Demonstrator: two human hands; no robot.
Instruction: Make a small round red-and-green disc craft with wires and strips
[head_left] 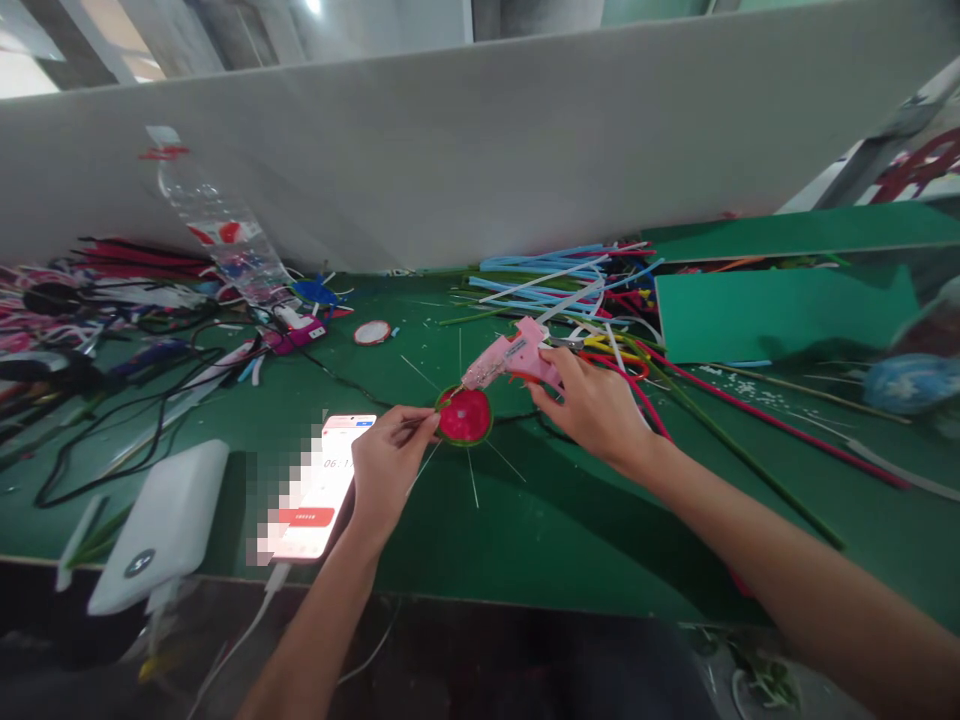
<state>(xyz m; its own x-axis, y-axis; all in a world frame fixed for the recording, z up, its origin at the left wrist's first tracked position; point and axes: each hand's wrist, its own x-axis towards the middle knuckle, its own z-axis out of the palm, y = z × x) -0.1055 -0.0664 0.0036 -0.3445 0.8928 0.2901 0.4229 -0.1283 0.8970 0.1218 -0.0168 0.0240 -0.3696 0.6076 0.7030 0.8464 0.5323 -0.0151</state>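
Observation:
A pink glue gun point(504, 358) is gripped in my right hand point(592, 405), its nozzle pointing down and left. The tip is at the upper left rim of a small round red piece with a green edge point(465, 416). My left hand point(396, 450) pinches at that piece's left edge, fingertips closed on the end of a green pipe cleaner strip point(442, 404). Thin pale lines spread out around the round piece on the green tabletop point(540, 540).
On the left lie a lit phone point(330, 490), a white power bank point(169, 520) and black cables. A clear plastic bottle point(217, 220) leans behind them. Blue pipe cleaners point(540, 280), yellow-handled scissors point(619, 348) and a green board point(780, 312) are behind and to the right.

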